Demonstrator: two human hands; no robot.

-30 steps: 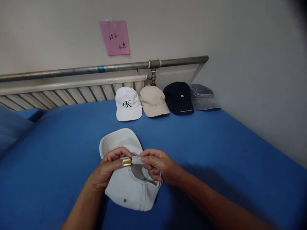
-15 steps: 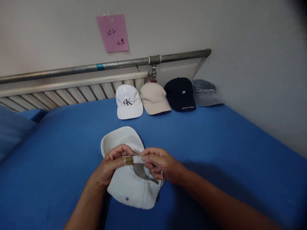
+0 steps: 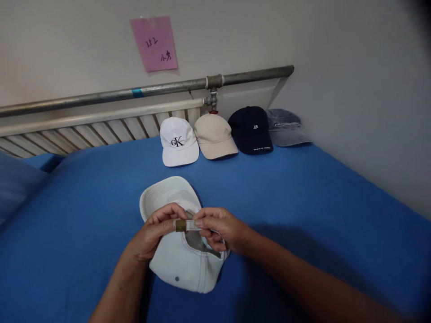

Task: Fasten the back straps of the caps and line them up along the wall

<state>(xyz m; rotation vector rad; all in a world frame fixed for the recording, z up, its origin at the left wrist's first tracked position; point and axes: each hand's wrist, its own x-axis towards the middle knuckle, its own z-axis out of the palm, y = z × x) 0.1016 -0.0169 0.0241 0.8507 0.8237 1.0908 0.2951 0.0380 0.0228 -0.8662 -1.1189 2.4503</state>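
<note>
A pale white cap lies on the blue bed sheet, brim pointing away from me and its back opening facing up. My left hand pinches the brass buckle of the cap's back strap. My right hand pinches the white strap just right of the buckle. Both hands are closed over the rear opening of the cap.
Along the far edge of the bed stand a white cap with a black logo, a beige cap, a dark navy cap and a grey cap. Behind them run a metal pipe and a radiator. A pink note hangs on the wall.
The strap between my two hands has grown shorter as my right hand closed in toward the buckle. The view has tipped down slightly.
</note>
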